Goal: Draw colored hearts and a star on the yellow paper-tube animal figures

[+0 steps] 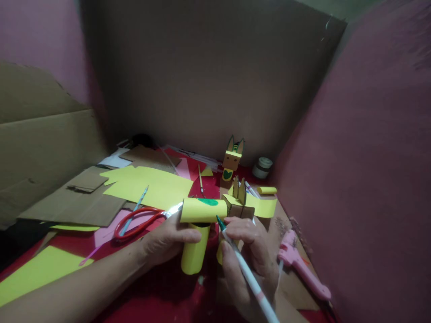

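My left hand [171, 240] is closed around a paper-and-cardboard animal figure [198, 211], thumb along a yellow tube-shaped leg. Its yellow rolled body lies sideways with a green patch on it, and a brown cardboard head with pointed ears [239, 190] is at the right end. In my right hand [251, 251] is a green marker [244, 267] with a white barrel. The marker's green tip is at the lower edge of the yellow body, near the head; whether it touches cannot be made out. Part of another yellow leg is hidden behind my right fingers.
Red-handled scissors [139, 223] lie left of the figure, near yellow paper [158, 186] and cardboard sheets [74, 202]. A finished-looking cardboard animal [232, 160] stands at the back beside a lidded jar [262, 168]. At right lies a pink glue gun [303, 267]. Walls enclose the table.
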The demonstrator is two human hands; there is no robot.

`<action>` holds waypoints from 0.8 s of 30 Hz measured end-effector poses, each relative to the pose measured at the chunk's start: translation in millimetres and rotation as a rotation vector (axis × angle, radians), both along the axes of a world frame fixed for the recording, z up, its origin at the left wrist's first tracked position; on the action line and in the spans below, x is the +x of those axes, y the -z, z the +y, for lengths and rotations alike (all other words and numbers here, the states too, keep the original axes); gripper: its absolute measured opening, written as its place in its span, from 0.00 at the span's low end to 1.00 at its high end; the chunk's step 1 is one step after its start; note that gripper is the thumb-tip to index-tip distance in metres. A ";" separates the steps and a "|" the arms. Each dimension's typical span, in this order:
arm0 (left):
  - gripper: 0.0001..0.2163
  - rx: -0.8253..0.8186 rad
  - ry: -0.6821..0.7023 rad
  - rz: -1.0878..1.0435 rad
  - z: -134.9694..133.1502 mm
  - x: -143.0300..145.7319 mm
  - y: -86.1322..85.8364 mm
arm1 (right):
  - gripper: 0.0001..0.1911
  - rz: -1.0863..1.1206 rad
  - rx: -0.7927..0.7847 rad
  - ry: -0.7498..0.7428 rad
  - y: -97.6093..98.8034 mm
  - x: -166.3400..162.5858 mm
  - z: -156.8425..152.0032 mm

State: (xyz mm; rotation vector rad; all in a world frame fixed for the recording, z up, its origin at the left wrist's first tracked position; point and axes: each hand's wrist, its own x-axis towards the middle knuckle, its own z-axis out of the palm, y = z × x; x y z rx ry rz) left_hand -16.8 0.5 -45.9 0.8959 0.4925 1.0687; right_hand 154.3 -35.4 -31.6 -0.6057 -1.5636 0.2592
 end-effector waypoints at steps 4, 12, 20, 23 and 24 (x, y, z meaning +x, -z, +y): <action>0.18 -0.010 -0.011 0.018 0.0 -1.0 1.8 | 0.14 -0.040 0.048 -0.005 3.1 -1.1 -1.9; 0.22 -0.037 0.025 0.013 -0.7 -2.6 1.8 | 0.14 -0.095 0.014 0.049 -3.2 -4.1 -16.9; 0.27 0.015 0.037 0.034 -1.8 -1.3 -3.8 | 0.14 -0.123 -0.019 0.055 4.7 0.0 -15.3; 0.29 0.034 0.047 0.034 -2.2 -1.1 -4.8 | 0.14 -0.156 0.008 0.086 5.0 -1.0 -15.1; 0.29 0.038 0.050 0.035 -2.4 -1.1 -5.2 | 0.13 -0.162 0.012 0.093 4.8 -1.2 -15.1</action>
